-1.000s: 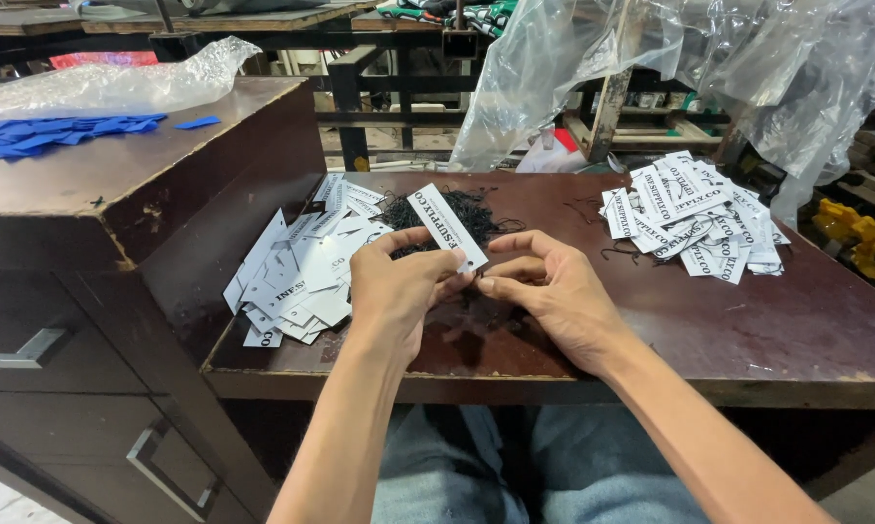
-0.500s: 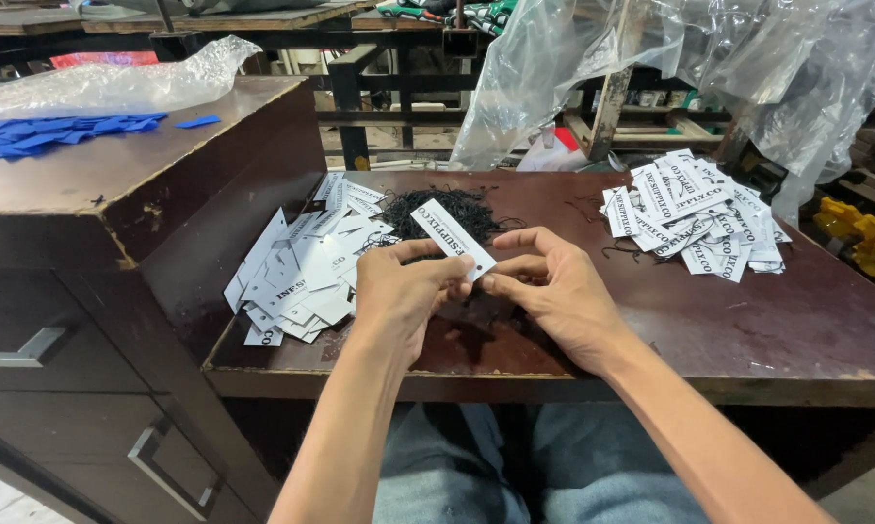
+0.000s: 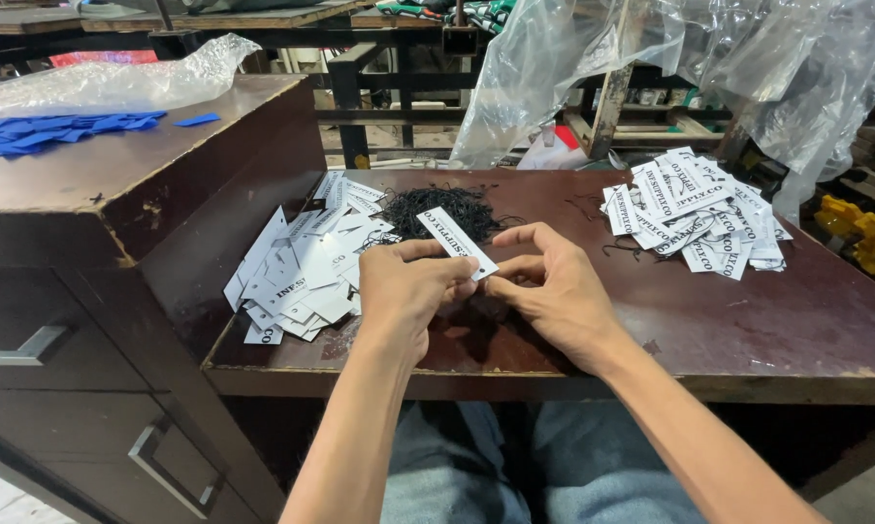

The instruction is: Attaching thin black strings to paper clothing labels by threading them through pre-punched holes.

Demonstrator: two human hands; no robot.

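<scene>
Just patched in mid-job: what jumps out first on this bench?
Both hands, left hand and right hand, pinch one white tag at the table's middle. Behind lies a black string tangle, flanked by tag piles left and right.

Bare desk [image 3: 806,320] is left open to the right of the hands [image 3: 486,286]. The left is blocked by a heap of white tags [image 3: 297,277] and a raised cabinet [image 3: 98,194]; ahead, passage is hindered by black strings [image 3: 428,209].
</scene>
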